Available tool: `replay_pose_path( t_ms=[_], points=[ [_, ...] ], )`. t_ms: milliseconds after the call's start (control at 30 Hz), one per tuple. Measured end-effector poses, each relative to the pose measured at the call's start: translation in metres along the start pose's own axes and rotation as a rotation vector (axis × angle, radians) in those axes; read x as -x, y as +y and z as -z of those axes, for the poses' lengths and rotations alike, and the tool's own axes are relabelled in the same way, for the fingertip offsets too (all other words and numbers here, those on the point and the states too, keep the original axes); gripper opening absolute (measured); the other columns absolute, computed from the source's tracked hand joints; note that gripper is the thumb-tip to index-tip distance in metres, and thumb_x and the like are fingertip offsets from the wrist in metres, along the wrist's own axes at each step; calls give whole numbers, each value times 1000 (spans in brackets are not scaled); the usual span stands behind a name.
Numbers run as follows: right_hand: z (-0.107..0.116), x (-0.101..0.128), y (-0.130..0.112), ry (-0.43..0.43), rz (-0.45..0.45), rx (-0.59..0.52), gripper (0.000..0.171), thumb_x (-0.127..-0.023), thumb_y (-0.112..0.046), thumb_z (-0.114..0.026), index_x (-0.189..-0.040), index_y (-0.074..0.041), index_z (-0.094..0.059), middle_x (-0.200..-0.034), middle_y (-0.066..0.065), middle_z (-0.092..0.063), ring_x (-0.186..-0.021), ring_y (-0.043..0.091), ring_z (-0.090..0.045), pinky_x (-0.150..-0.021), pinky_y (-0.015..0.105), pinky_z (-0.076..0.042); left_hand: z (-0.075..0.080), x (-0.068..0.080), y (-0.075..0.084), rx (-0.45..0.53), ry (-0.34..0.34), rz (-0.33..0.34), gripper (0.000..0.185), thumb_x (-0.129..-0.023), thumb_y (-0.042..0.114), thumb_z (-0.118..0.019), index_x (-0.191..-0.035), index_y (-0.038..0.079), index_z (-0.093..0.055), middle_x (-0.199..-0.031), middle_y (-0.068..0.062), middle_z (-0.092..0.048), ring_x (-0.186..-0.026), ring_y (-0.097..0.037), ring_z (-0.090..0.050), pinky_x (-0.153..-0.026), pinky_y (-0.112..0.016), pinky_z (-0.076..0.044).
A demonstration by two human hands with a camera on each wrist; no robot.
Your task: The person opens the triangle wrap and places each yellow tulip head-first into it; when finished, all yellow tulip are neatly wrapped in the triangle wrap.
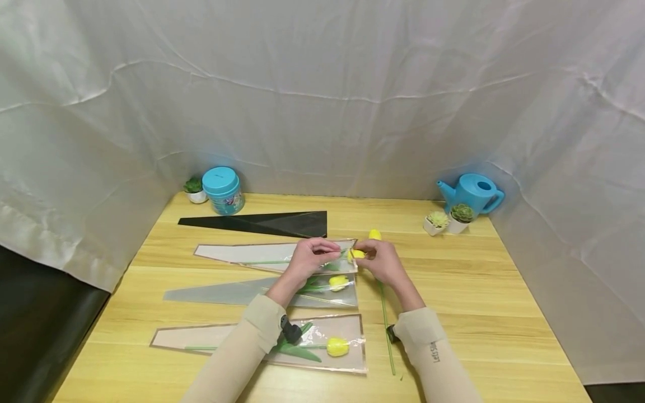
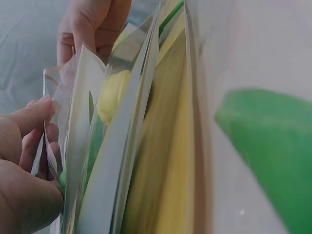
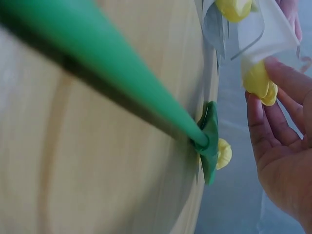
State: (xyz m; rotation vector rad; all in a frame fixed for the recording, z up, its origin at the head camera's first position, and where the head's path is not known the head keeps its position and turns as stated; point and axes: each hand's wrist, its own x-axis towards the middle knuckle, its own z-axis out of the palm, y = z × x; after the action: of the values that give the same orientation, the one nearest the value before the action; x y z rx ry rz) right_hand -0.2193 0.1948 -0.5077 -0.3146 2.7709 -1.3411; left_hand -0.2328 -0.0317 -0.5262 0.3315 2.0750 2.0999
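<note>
My left hand (image 1: 311, 258) pinches the clear film of a white flower sleeve (image 1: 221, 253) near its wide end; the left wrist view shows the thumb and fingers on the film (image 2: 61, 105). At the sleeve's mouth my right hand (image 1: 384, 263) holds a yellow tulip (image 3: 261, 83) by its bloom between thumb and fingers. The tulip's green stem (image 1: 264, 262) lies inside this sleeve. Nearer to me are a grey sleeve (image 1: 216, 294) and a pinkish sleeve (image 1: 171, 337), each with a yellow tulip inside. A loose tulip (image 1: 375, 234) lies under my right forearm, its stem pointing toward me.
Behind the sleeves lies a black sleeve (image 1: 262, 222). A blue-lidded jar (image 1: 223, 190) and a small potted plant (image 1: 195, 190) stand back left. At back right are a blue watering can (image 1: 471, 193) and two small potted succulents (image 1: 435, 222). Grey curtains (image 1: 322, 112) surround the wooden table (image 1: 484, 313).
</note>
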Motion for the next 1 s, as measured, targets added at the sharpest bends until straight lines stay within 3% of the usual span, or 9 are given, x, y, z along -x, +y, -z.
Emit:
replay_pose_path(
  t_ms=[633, 800, 1000],
  points=[
    [-7, -1, -5, 3, 2, 24, 28, -87, -14, -84, -114, -10, -76, -115, 8, -77, -96, 22, -71, -86, 37, -61, -4, 0, -2, -65, -25, -37, 17, -88, 7, -83, -105, 4, -79, -103, -11, -80, -86, -13, -71, -73, -23, -56],
    [-6, -1, -4, 5, -6, 19, 29, -88, -16, -84, -115, -11, -76, -116, 7, -76, -95, 20, -70, -87, 37, -61, 5, 5, 0, -114, -54, -50, 23, -87, 11, -84, -109, 7, -79, -109, -9, -79, -94, -17, -72, -79, -28, -59],
    [-2, 0, -3, 24, -22, 14, 29, -88, -19, -84, -115, -11, -76, -116, 7, -76, -95, 21, -70, -88, 40, -61, 21, 7, 4, -245, -25, -37, 29, -86, 13, -86, -113, 9, -79, -117, -2, -78, -110, -21, -70, -92, -37, -58]
  ],
)
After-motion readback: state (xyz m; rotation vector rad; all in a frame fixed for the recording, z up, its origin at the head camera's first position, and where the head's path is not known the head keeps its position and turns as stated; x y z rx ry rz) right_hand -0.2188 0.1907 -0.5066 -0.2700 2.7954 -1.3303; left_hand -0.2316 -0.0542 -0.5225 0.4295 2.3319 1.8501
